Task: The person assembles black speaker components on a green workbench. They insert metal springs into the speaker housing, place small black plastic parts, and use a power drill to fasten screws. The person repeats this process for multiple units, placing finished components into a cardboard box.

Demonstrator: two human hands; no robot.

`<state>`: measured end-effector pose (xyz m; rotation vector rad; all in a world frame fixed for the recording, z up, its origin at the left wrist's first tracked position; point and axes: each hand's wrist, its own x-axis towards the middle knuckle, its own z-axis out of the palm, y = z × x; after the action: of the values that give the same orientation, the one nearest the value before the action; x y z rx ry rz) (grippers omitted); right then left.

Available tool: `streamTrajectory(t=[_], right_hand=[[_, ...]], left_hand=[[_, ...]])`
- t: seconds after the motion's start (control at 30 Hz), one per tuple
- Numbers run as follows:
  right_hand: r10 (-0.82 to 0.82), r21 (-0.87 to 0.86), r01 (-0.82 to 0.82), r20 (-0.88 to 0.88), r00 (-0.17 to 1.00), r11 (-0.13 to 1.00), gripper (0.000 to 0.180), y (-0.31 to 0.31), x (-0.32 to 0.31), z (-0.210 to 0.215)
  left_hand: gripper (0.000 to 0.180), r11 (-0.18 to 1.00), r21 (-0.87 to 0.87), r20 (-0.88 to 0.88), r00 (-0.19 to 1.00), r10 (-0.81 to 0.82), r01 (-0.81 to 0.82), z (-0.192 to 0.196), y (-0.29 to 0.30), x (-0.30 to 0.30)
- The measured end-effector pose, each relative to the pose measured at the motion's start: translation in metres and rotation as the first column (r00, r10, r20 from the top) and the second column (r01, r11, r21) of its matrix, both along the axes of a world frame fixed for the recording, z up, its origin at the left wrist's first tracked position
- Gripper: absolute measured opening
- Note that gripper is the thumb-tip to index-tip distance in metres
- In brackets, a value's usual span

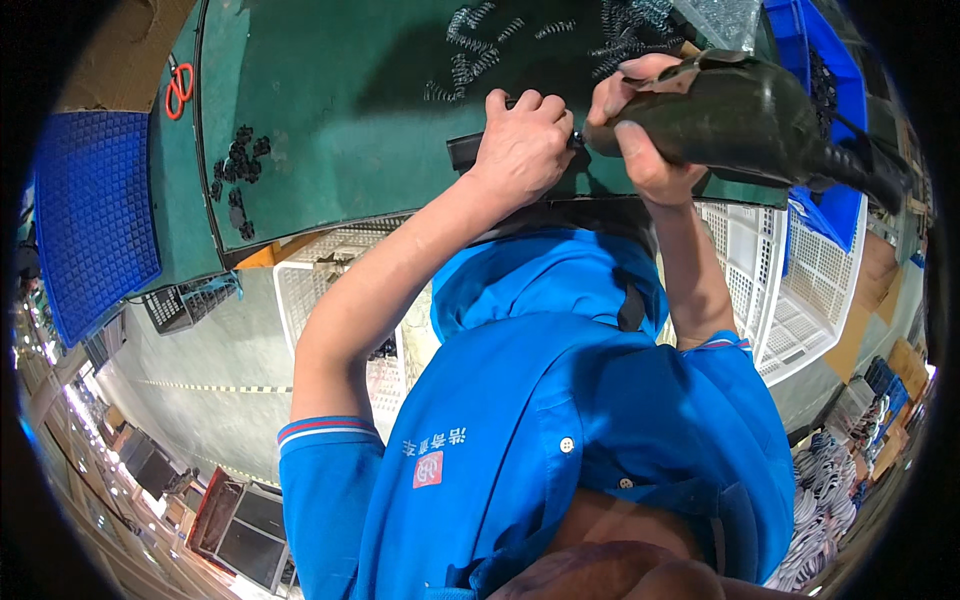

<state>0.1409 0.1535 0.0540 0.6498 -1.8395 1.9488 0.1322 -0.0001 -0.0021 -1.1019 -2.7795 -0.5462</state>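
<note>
My left hand (522, 143) is closed on a small black rectangular part (462, 151) and presses it down on the green work mat (340, 130). My right hand (645, 130) grips a dark powered screwdriver (745, 115) whose tip meets the part right beside my left fingers. The tool's cable runs off to the right. Several coiled metal springs (470, 55) lie on the mat just beyond my hands.
Small black pieces (238, 165) are scattered at the mat's left. Red-handled scissors (179, 88) lie at the far left, next to a blue textured lid (92, 215). A blue bin (825, 70) stands at the right. White crates (780, 300) sit below the table edge.
</note>
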Motion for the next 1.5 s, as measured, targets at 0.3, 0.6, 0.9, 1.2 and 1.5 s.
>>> streamTrajectory(t=[0.3,0.6,0.9,1.2,1.5], right_hand=[[0.157,-0.369,-0.124,0.060,0.986,0.921,0.059,0.021,0.003,0.056],[-0.933,0.876,0.377,0.189,0.307,0.301,0.046,0.231,0.018,-0.017],[-0.630,0.760,0.391,0.030,0.776,0.519,0.026,0.129,-0.007,0.025],[-0.543,0.987,0.146,-0.088,0.835,0.064,0.019,0.122,-0.028,-0.036],[-0.622,0.976,-0.027,0.159,0.767,0.216,0.023,0.123,-0.022,-0.021]], left_hand=[[0.039,0.995,-0.084,0.119,0.992,-0.034,0.044,0.010,-0.004,-0.006],[0.039,0.993,0.033,0.020,0.993,0.113,-0.114,0.081,-0.072,0.021],[0.039,0.372,-0.928,0.292,0.576,0.763,-0.023,0.073,-0.270,0.134],[0.046,0.925,-0.044,0.116,0.918,0.380,-0.377,0.099,-0.134,-0.113],[0.086,0.845,0.017,-0.066,0.843,0.534,-0.534,0.108,-0.039,-0.452]])
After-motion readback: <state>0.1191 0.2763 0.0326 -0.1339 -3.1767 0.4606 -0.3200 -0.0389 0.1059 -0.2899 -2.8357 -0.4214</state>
